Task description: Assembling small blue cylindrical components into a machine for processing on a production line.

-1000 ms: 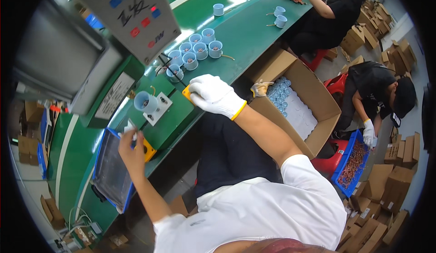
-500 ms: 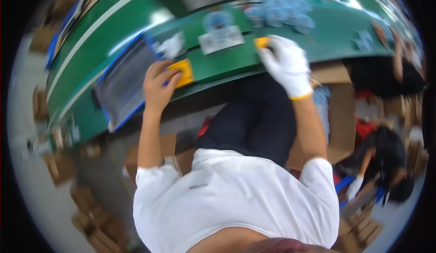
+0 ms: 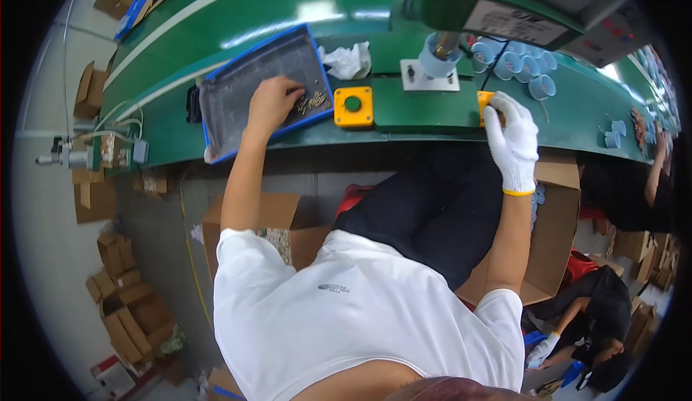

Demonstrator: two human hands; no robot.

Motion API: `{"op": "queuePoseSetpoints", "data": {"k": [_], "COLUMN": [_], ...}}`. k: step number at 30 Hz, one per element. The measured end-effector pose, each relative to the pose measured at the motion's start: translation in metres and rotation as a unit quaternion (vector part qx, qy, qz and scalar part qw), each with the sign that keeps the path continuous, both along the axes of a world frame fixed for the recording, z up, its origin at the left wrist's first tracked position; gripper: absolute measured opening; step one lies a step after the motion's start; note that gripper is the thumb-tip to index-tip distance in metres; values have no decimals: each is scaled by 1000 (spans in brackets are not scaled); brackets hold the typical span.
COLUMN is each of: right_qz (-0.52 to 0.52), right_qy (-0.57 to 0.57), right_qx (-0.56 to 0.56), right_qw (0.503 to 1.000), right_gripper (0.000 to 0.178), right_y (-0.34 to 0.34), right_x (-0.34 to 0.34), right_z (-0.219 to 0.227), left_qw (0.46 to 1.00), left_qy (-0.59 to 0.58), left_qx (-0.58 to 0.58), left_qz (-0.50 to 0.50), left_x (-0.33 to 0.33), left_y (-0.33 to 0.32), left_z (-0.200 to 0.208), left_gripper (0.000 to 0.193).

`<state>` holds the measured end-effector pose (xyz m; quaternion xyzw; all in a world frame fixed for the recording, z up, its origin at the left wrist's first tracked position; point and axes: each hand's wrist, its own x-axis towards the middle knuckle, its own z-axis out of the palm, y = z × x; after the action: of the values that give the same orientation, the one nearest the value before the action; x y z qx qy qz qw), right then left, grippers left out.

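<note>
My bare left hand (image 3: 271, 103) is over the blue-rimmed grey tray (image 3: 232, 102), fingertips pinched together beside a small pile of brass-coloured pieces (image 3: 315, 103). Whatever sits between those fingers is hidden. My right hand (image 3: 515, 136), in a white knit glove, curls around the right-hand yellow button box (image 3: 482, 107) and covers most of it. A second yellow button box (image 3: 353, 118) with a green button stands right of the tray. Between the two boxes, a pale blue cup (image 3: 434, 64) is on a white plate (image 3: 409, 82) under the press head (image 3: 497, 23).
Several pale blue cups (image 3: 530, 66) stand on the green bench (image 3: 425, 113) beyond my right hand. Crumpled white plastic (image 3: 348, 61) lies by the tray. Open cardboard boxes (image 3: 551, 239) flank my legs. Co-workers (image 3: 605, 307) are at the right.
My left hand has left the left-hand yellow button box and moved left into the tray. The right hand stays at its box. The whole view has shifted and turned.
</note>
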<state>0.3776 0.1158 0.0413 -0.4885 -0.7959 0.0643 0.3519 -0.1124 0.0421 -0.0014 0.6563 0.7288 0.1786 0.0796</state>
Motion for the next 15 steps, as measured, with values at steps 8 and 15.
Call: {"op": "queuePoseSetpoints", "data": {"k": [8, 15], "right_qz": [27, 45], "right_qy": [32, 98], "right_qx": [24, 88], "right_qw": [999, 990], "right_gripper": [17, 37], "right_y": [-5, -12], "right_x": [1, -6], "right_z": [-1, 11], "left_qw": [999, 952], "left_qy": [24, -147], "left_qx": [45, 231], "left_qz": [-17, -135], "left_x": [18, 108], "left_y": [-8, 9], "left_z": [-4, 16], "left_gripper": [13, 10]}}
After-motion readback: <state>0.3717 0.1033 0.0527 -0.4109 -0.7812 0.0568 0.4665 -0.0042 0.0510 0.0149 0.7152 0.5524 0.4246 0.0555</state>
